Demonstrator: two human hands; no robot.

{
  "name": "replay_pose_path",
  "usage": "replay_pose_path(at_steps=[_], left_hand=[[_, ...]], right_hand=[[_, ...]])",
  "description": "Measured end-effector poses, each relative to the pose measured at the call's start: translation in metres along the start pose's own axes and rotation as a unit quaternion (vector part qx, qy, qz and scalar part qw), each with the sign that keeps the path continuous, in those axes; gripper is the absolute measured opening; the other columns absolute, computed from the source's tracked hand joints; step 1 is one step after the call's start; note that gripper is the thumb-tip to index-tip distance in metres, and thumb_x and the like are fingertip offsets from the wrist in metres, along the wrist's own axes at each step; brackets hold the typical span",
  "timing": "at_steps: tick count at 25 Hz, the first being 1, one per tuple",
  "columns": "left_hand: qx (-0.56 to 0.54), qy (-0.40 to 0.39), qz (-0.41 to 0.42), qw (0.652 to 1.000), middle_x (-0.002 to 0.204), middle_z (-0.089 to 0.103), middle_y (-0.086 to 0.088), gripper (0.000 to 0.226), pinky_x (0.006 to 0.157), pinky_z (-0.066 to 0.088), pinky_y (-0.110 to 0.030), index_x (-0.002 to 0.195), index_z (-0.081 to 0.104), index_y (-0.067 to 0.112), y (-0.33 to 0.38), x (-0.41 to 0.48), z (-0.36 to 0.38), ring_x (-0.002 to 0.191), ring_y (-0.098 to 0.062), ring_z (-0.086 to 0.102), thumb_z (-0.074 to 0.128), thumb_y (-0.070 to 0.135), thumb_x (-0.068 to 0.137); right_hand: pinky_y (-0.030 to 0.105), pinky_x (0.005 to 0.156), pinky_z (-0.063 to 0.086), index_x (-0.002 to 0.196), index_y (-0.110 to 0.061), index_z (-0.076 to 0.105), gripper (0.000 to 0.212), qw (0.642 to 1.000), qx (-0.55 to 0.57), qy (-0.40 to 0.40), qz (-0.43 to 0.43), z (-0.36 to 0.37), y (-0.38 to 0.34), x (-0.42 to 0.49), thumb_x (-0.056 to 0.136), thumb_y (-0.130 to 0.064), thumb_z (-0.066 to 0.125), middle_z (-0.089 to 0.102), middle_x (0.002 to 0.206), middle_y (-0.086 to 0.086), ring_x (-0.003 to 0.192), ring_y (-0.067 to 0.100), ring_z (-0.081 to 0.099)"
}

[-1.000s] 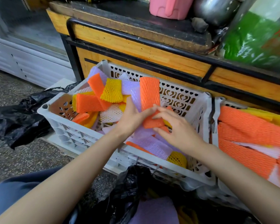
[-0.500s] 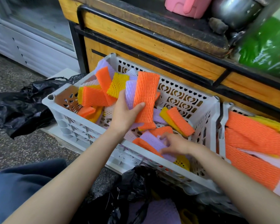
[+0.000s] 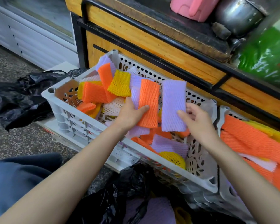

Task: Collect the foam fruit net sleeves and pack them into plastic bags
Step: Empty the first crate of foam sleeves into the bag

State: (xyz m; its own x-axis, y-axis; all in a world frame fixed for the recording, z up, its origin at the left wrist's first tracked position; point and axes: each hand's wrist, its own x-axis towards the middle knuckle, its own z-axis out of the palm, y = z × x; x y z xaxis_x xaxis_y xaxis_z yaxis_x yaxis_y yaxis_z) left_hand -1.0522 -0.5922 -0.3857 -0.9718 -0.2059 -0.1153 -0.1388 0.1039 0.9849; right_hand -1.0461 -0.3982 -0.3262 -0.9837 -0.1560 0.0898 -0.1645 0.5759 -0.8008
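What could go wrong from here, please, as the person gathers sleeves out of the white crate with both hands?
1. The left hand clamps the orange sleeve and purple ones behind it under just the thumb; the stack may fan out and slip.
2. The right hand pinches the purple sleeve by one edge, so it could drop into the crate.
3. The black bag below looks slumped; sleeves might miss it.

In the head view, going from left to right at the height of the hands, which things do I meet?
Crumpled black plastic bag → left wall of the white perforated plastic crate → left hand → orange foam net sleeve → lilac foam net sleeve → right hand → pile of long orange foam sleeves.
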Motion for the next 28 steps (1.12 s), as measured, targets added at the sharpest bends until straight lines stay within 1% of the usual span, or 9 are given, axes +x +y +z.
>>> replay_pose_path(at_steps=[2,5,11,15,18,20,22,26,28], left_hand=[[-0.043,-0.038,-0.001,0.998,0.121,0.057,-0.002,0.062,0.097,0.044,-0.036,0.125,0.045,0.008,0.004,-0.005,0.001,0.111,-0.018,0.055,0.063,0.049,0.083],[-0.100,-0.061,0.017,0.993,0.121,0.056,0.000,0.060,0.088,0.046,-0.023,0.129,0.042,0.008,0.009,-0.009,0.002,0.105,-0.007,0.056,0.064,0.042,0.084],[-0.024,0.003,0.067,0.997,0.116,0.054,-0.001,0.059,0.089,0.047,-0.033,0.123,0.040,0.007,0.007,-0.009,-0.003,0.105,-0.015,0.055,0.074,0.030,0.080],[-0.025,0.017,0.064,0.997,0.114,0.054,-0.001,0.057,0.089,0.047,-0.036,0.123,0.038,0.007,0.009,-0.012,-0.004,0.104,-0.017,0.056,0.072,0.028,0.082],[-0.021,0.010,0.059,0.998,0.116,0.054,-0.003,0.056,0.089,0.048,-0.037,0.122,0.038,0.008,0.010,-0.013,-0.004,0.105,-0.019,0.056,0.071,0.028,0.082],[-0.022,0.015,0.066,0.997,0.115,0.054,-0.002,0.055,0.086,0.048,-0.032,0.121,0.038,0.007,0.011,-0.015,-0.004,0.105,-0.018,0.056,0.071,0.027,0.082],[-0.013,0.035,0.083,0.996,0.110,0.051,0.001,0.053,0.075,0.044,-0.014,0.119,0.037,0.006,0.013,-0.016,-0.004,0.099,-0.013,0.053,0.071,0.025,0.083],[0.012,0.087,0.124,0.988,0.106,0.048,0.003,0.049,0.059,0.035,0.002,0.116,0.037,0.007,0.020,-0.022,-0.005,0.093,-0.009,0.048,0.070,0.022,0.084],[0.028,0.094,0.142,0.985,0.107,0.048,0.002,0.051,0.059,0.034,0.002,0.119,0.037,0.005,0.023,-0.027,-0.006,0.094,-0.010,0.048,0.070,0.022,0.084]], right_hand=[[0.005,0.057,0.044,0.112,-0.020,0.055,0.018,0.999,-0.014,-0.037,-0.015,0.015,-0.008,0.001,0.094,-0.017,0.053,0.055,0.095,-0.020,0.076,-0.013,0.058],[0.016,0.064,0.052,0.110,-0.021,0.056,0.017,0.999,-0.015,-0.031,-0.018,0.031,-0.013,0.006,0.093,-0.021,0.056,0.055,0.095,-0.020,0.085,0.000,0.061],[0.016,0.080,0.049,0.126,-0.025,0.044,0.035,0.997,0.021,-0.065,-0.026,0.025,-0.005,0.001,0.093,-0.025,0.055,0.054,0.115,-0.016,0.100,-0.001,0.057],[0.019,0.090,0.049,0.112,-0.026,0.055,0.031,0.965,-0.048,-0.254,0.047,0.028,0.027,-0.013,0.084,-0.024,0.067,0.061,0.111,-0.012,0.099,-0.003,0.059],[0.019,0.079,0.048,0.100,-0.021,0.065,0.019,0.934,-0.118,-0.335,0.027,0.043,0.043,-0.025,0.082,-0.023,0.071,0.066,0.096,-0.010,0.085,0.003,0.061],[0.018,0.064,0.038,0.080,-0.021,0.063,0.008,0.939,-0.156,-0.306,0.007,0.042,0.046,-0.023,0.083,-0.024,0.070,0.056,0.073,-0.012,0.067,0.002,0.050],[0.013,0.059,0.034,0.069,-0.026,0.054,0.021,0.958,-0.165,-0.232,0.020,0.030,0.044,-0.018,0.085,-0.025,0.068,0.051,0.068,-0.014,0.065,-0.001,0.047],[0.029,0.077,0.047,0.099,-0.011,0.064,0.017,0.984,-0.174,-0.004,0.030,-0.002,0.036,-0.016,0.090,-0.025,0.061,0.066,0.100,0.001,0.095,0.016,0.061],[0.029,0.071,0.043,0.101,-0.008,0.060,0.019,0.977,-0.185,0.104,0.003,-0.016,0.025,-0.019,0.091,-0.024,0.059,0.064,0.096,0.003,0.093,0.022,0.062]])
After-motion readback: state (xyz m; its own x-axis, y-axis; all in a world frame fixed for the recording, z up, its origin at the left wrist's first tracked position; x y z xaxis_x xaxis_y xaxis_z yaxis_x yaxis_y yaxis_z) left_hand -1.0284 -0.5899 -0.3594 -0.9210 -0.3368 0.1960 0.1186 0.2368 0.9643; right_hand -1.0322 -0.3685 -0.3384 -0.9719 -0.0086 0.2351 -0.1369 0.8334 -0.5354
